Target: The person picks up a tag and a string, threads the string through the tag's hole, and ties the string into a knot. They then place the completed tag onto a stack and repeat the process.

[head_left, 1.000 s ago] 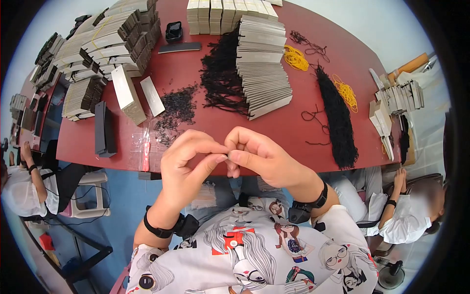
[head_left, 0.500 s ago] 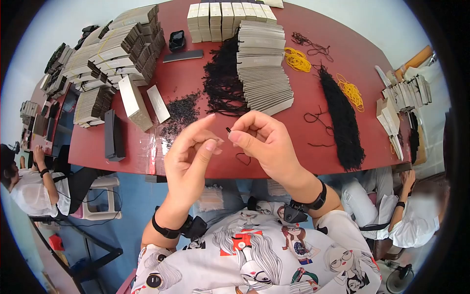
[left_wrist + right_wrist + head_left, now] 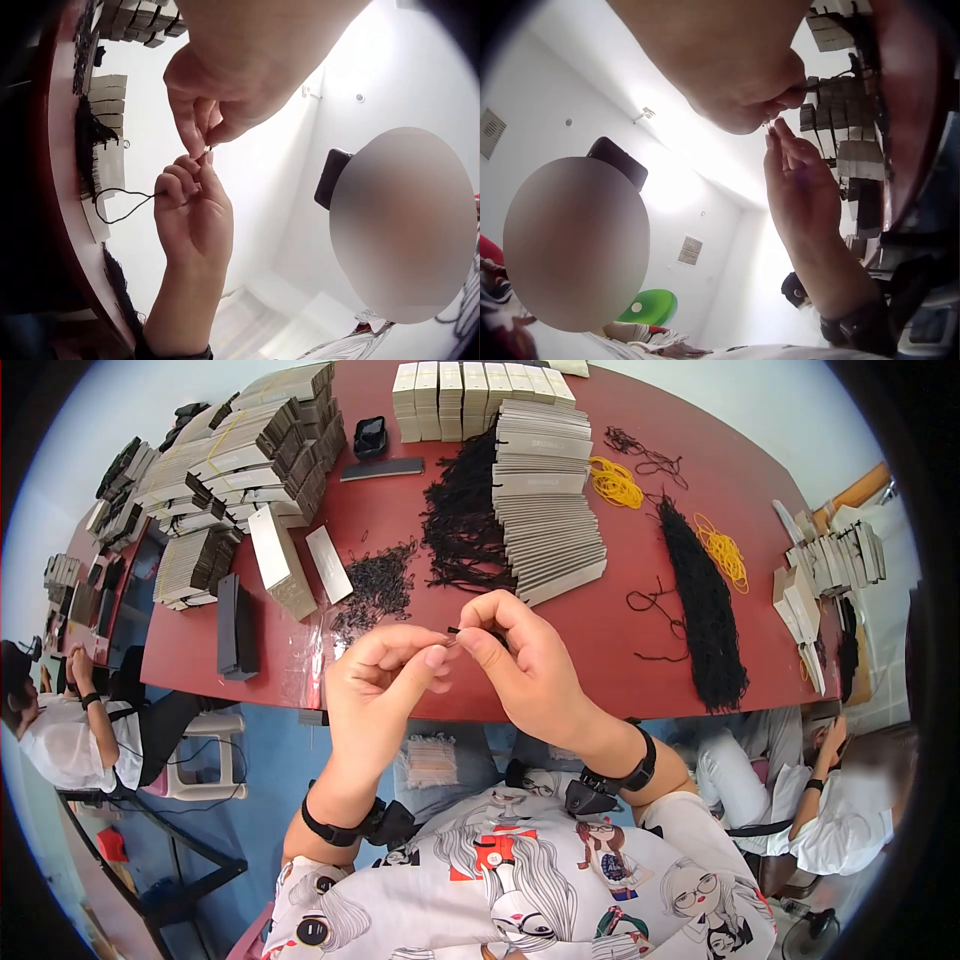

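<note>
My left hand (image 3: 375, 685) and right hand (image 3: 530, 675) meet fingertip to fingertip above the table's near edge. The right hand pinches a thin black cord (image 3: 114, 223); its loop hangs out past the curled fingers in the left wrist view. A short black end (image 3: 453, 629) pokes out at the right fingertips in the head view. Between left thumb and forefinger is a small thin piece, mostly hidden; I cannot tell its kind. Beyond the left hand lies a heap of small dark pieces (image 3: 378, 585) on the red table (image 3: 590, 645).
A long row of grey cards (image 3: 550, 530) with black cords (image 3: 465, 525) stands ahead. Banded card stacks (image 3: 260, 455) fill the left. To the right lie a black cord bundle (image 3: 705, 620) and yellow bands (image 3: 615, 482). Other people sit at both sides.
The fingertips, together at first, came apart half a second ago, showing a black end in the right hand. Now they are back together, with that end beside the left fingertips.
</note>
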Demonstrator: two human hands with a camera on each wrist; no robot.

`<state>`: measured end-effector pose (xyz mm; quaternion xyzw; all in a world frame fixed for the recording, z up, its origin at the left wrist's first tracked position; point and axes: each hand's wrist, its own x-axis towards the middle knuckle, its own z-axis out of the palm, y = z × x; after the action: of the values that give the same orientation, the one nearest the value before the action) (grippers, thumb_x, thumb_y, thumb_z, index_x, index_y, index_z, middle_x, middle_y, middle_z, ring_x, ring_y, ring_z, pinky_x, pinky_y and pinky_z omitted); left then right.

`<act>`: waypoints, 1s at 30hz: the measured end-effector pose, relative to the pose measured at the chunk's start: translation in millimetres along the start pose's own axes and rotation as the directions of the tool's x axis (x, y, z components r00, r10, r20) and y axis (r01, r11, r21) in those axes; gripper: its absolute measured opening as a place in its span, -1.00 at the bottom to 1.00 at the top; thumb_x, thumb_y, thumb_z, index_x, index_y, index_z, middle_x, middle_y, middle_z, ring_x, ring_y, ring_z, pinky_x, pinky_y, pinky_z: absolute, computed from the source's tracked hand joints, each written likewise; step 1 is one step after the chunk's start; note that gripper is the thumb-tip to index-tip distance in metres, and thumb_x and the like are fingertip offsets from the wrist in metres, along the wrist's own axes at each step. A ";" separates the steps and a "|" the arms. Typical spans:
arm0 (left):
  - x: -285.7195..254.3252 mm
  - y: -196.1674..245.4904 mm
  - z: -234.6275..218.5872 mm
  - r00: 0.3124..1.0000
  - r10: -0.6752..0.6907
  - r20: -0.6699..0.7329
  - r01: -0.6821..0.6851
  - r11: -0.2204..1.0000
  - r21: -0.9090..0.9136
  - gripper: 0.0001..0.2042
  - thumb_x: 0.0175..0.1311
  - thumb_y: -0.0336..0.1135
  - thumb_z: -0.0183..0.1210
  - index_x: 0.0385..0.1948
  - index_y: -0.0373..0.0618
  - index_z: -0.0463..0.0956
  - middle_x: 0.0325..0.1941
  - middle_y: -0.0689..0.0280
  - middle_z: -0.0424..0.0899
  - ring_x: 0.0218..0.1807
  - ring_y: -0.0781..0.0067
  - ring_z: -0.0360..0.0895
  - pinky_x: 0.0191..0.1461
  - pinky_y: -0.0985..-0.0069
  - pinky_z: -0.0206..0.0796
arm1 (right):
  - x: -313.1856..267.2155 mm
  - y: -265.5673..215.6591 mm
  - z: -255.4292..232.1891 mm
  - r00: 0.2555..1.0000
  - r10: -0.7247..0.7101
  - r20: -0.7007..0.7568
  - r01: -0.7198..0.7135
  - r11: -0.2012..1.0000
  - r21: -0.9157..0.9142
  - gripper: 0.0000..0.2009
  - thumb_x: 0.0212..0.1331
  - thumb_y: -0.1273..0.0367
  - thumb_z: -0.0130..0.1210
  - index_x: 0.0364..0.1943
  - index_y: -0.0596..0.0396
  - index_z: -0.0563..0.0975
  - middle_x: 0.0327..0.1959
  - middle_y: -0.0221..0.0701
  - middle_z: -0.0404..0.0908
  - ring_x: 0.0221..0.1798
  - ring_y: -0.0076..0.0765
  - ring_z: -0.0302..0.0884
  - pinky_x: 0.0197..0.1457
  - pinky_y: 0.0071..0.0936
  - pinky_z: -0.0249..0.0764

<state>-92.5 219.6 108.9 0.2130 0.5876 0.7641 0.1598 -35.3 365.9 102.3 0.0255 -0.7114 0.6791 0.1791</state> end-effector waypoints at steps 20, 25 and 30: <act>-10.0 -3.7 1.7 0.973 0.218 -0.075 -0.210 0.972 0.109 -0.89 0.13 -0.62 0.15 -0.32 -0.29 0.49 -0.36 0.30 0.59 -0.30 0.63 0.54 -0.25 0.72 0.41 | -2.4 -9.1 13.0 0.996 -0.023 -0.090 0.028 0.998 0.051 -0.93 0.13 0.52 0.07 -0.41 0.23 0.43 -0.46 -0.46 0.50 -0.43 -0.73 0.41 -0.45 -0.76 0.32; -14.1 -4.0 1.9 0.959 0.279 -0.053 -0.266 0.948 0.174 -0.89 0.11 -0.64 0.15 -0.32 -0.32 0.49 -0.35 0.29 0.59 -0.32 0.62 0.54 -0.23 0.72 0.39 | -3.0 -6.0 12.8 0.994 0.030 -0.101 -0.010 0.981 0.193 -0.92 0.15 0.48 0.11 -0.34 0.22 0.48 -0.41 -0.45 0.55 -0.38 -0.72 0.46 -0.34 -0.75 0.39; -13.8 0.7 -0.6 0.962 0.271 0.035 -0.271 0.932 0.241 -0.90 0.13 -0.57 0.16 -0.32 -0.31 0.47 -0.36 0.24 0.59 -0.38 0.57 0.54 -0.29 0.68 0.39 | -3.4 -7.0 3.9 0.991 0.130 0.006 -0.125 0.934 0.335 -0.90 0.15 0.46 0.12 -0.32 0.21 0.50 -0.38 -0.48 0.55 -0.35 -0.73 0.44 -0.27 -0.75 0.37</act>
<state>-81.0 212.1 107.5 0.3101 0.6419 0.7008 0.0259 -31.0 360.9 108.0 0.0038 -0.5844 0.8004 0.1335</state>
